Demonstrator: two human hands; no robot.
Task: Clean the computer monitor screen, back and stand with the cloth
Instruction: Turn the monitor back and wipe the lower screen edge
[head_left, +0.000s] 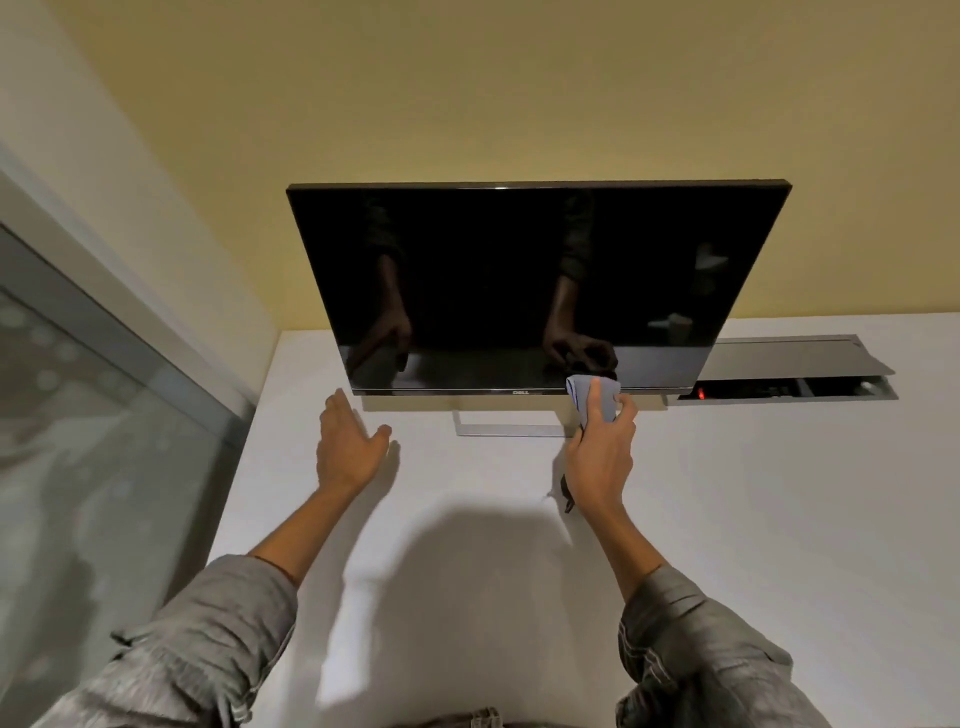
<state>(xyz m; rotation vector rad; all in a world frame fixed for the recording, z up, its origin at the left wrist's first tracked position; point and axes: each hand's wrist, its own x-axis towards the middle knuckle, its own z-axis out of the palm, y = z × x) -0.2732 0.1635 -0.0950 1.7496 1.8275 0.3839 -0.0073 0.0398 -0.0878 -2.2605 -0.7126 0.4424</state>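
A black monitor (519, 280) with a dark, switched-off screen stands on a white desk (727, 519) against a yellow wall. Its silver stand base (504, 429) shows under the bottom bezel. My right hand (600, 452) grips a folded blue-grey cloth (592, 397) and holds it against the bottom bezel, right of the logo. My left hand (348, 441) hovers with straight, relaxed fingers just below the monitor's lower left corner, holding nothing. The monitor's back is hidden.
An open cable hatch (789, 371) with a red light inside is set into the desk right of the monitor. A small dark object (567, 493) lies on the desk under my right wrist. A glass partition (104, 415) runs along the left.
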